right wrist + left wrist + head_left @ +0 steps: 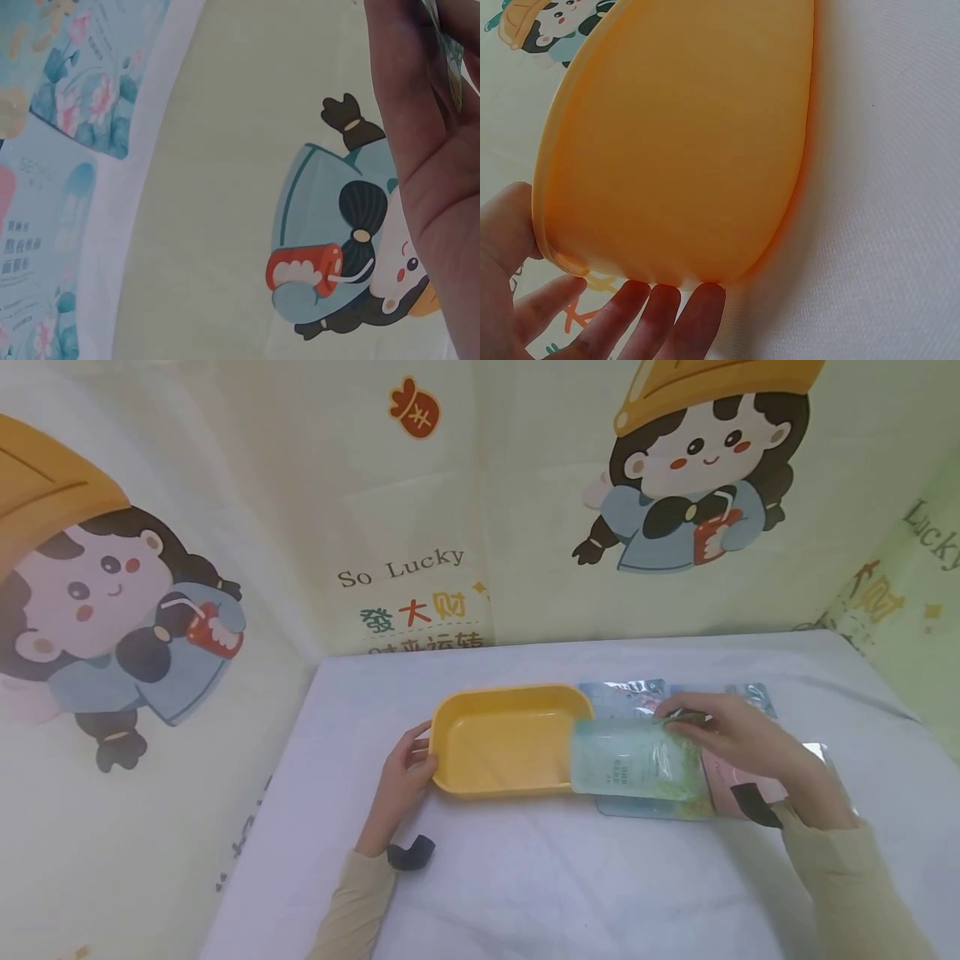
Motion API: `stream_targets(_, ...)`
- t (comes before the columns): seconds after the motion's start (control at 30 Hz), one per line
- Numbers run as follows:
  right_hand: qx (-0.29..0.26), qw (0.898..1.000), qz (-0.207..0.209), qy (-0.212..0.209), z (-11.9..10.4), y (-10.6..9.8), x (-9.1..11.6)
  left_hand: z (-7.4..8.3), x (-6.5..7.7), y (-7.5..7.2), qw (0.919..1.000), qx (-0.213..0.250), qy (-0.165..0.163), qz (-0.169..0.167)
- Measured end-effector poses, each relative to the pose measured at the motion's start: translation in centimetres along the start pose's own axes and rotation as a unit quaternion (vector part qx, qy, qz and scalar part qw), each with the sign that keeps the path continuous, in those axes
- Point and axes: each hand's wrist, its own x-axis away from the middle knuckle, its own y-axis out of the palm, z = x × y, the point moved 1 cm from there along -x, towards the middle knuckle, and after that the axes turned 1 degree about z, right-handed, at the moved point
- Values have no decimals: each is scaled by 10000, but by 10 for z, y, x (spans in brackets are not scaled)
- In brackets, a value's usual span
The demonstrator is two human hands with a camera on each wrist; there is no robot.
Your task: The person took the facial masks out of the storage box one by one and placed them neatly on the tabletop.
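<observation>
My left hand (405,777) holds the left end of a yellow plastic tray (450,787), its fingers against the end wall and the thumb by the rim. In the left wrist view the fingertips (664,300) line the edge of the tray (682,150). My right hand (727,731) pinches a pale green face mask sachet (630,760) by its right end. That sachet overlaps the tray's right end in the head view. Only a thin green edge of the sachet (452,67) shows between the fingers in the right wrist view.
More face mask sachets lie right of the tray: blue ones (622,689) behind, a pink one (731,781) under the right forearm, and another blue-green one (652,808) below the held sachet. A white cloth (525,877) covers the table. Printed curtains (525,527) stand behind and at the sides.
</observation>
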Motion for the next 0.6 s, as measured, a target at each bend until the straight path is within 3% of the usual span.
stream_targets(0.17,142,9992,-260,256,3,0,9,1,1,0,10000,-40,-43,4)
stream_targets(0.3,-129,9976,-492,471,4,2,15,2,4,0,10000,-35,-55,18)
stream_targets(0.43,-529,9955,-663,423,6,3,21,1,6,2,10000,-37,-59,23)
stream_targets(0.6,-642,9930,-907,393,10,8,29,2,9,3,9999,-82,-81,33)
